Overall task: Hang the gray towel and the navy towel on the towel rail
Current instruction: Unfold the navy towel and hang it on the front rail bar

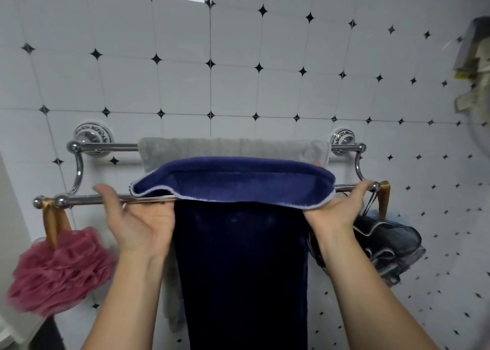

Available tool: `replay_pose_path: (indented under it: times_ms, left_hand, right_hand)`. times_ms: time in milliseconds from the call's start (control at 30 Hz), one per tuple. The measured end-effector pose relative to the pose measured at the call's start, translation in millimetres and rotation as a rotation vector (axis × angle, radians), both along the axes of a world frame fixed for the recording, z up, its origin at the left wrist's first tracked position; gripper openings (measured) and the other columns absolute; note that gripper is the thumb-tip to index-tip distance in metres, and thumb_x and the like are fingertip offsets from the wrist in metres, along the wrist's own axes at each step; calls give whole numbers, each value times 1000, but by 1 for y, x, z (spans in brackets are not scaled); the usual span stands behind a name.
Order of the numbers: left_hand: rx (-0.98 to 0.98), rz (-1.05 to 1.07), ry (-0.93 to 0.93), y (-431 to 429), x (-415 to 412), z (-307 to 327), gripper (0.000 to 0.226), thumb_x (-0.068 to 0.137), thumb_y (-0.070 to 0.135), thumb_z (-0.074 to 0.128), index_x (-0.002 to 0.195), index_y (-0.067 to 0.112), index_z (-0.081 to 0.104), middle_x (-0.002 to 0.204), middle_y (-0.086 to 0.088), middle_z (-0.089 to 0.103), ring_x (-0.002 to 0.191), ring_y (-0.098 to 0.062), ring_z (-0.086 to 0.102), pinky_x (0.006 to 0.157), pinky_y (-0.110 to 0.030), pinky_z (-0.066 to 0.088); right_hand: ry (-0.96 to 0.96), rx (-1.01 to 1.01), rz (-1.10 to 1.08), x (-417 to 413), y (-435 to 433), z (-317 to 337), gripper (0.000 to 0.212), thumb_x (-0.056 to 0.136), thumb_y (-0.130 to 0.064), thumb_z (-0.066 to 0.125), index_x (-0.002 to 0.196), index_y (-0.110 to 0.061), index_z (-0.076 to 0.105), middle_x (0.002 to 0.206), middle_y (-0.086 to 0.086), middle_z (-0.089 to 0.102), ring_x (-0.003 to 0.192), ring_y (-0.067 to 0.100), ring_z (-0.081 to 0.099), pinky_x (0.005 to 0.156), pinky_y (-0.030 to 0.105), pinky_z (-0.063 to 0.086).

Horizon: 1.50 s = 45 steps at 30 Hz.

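A chrome double towel rail [87, 199] is fixed to the tiled wall. The gray towel [225, 148] hangs over its back bar. The navy towel [238, 243] is draped over the front bar, its top fold [233, 180] arching above the bar and its long part hanging down the middle. My left hand [138, 225] is palm up at the towel's left edge, fingers spread by the bar, its grip on the cloth unclear. My right hand [336, 211] holds the towel's right edge next to the front bar's end.
A pink bath sponge [58, 267] hangs by a gold ribbon from the rail's left end. A dark mesh sponge [387, 246] hangs from the right end. White tiles with black diamonds cover the wall. A shelf with items [474, 58] sits at the far right.
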<state>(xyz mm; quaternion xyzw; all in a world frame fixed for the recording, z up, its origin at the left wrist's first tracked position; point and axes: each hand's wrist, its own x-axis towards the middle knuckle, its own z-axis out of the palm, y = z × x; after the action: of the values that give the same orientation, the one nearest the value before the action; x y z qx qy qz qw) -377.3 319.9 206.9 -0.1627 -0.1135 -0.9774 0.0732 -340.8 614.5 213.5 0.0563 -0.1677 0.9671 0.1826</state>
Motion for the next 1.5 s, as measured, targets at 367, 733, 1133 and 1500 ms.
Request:
replay_pose_path:
  times_ms: [367, 733, 1133, 1500]
  left_hand:
    - [-210, 119, -34, 4, -4, 0, 42, 88, -13, 42, 65, 21, 34, 50, 6, 49, 51, -8, 54, 61, -19, 51]
    - [-397, 298, -156, 2, 1, -7, 31, 85, -18, 53, 86, 13, 52, 85, -1, 58, 77, -14, 61, 77, -24, 58]
    - [-697, 388, -535, 4, 20, -2, 27, 80, 20, 78, 99, 11, 63, 82, 0, 62, 57, -6, 55, 47, -18, 54]
    - [-1072, 323, -534, -37, 45, -21, 24, 79, 32, 78, 76, 14, 63, 62, -1, 60, 41, -5, 56, 39, -16, 45]
  right_hand:
    - [-251, 409, -67, 11, -8, 13, 18, 84, 0, 51, 80, -2, 68, 77, 11, 69, 68, 22, 69, 65, 29, 57]
    - [-548, 747, -118, 23, 9, 12, 13, 80, -8, 72, 92, -4, 69, 68, 6, 75, 58, 17, 72, 48, 24, 55]
    - [-722, 1062, -263, 38, 10, 14, 30, 73, -31, 80, 60, -19, 56, 45, -7, 53, 28, 4, 34, 31, 10, 18]
    - [-433, 1007, -223, 48, 13, -30, 31, 86, -17, 62, 63, -22, 43, 51, -7, 36, 40, 7, 30, 33, 18, 18]
